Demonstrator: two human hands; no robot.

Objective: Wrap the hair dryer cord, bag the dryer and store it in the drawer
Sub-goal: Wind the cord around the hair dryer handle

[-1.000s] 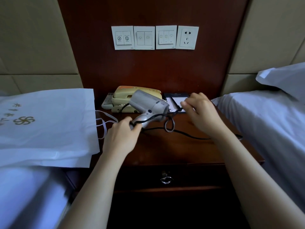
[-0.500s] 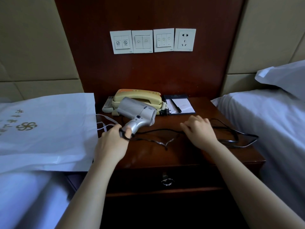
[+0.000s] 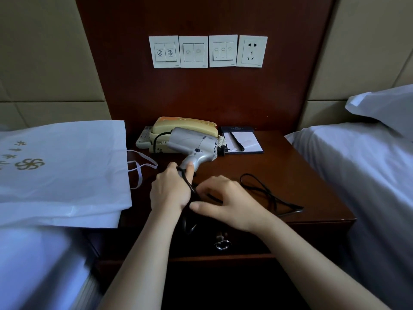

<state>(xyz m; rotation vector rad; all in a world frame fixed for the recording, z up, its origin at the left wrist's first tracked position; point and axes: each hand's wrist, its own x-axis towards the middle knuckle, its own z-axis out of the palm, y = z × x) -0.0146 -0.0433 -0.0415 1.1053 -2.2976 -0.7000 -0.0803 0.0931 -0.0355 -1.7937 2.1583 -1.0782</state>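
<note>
A silver hair dryer (image 3: 194, 145) stands over the dark wooden nightstand (image 3: 290, 175), its barrel pointing left. My left hand (image 3: 169, 191) grips its handle, with a turn of the black cord (image 3: 266, 193) lying over the fingers. My right hand (image 3: 228, 202) pinches the cord just beside the left hand. The rest of the cord trails in loops to the right across the nightstand top. A white bag (image 3: 62, 173) with a gold emblem lies flat on the left bed. The drawer front with a metal ring pull (image 3: 222, 243) is closed below my hands.
A beige telephone (image 3: 185, 127) sits behind the dryer, and a notepad with a pen (image 3: 242, 142) to its right. Switch plates and a socket (image 3: 252, 51) are on the wood panel above. Beds with white sheets flank the nightstand; a pillow (image 3: 386, 106) lies at right.
My right hand has moved left with the cord, close to my left hand, bringing a loop to the handle. The dryer stays held over the nightstand.
</note>
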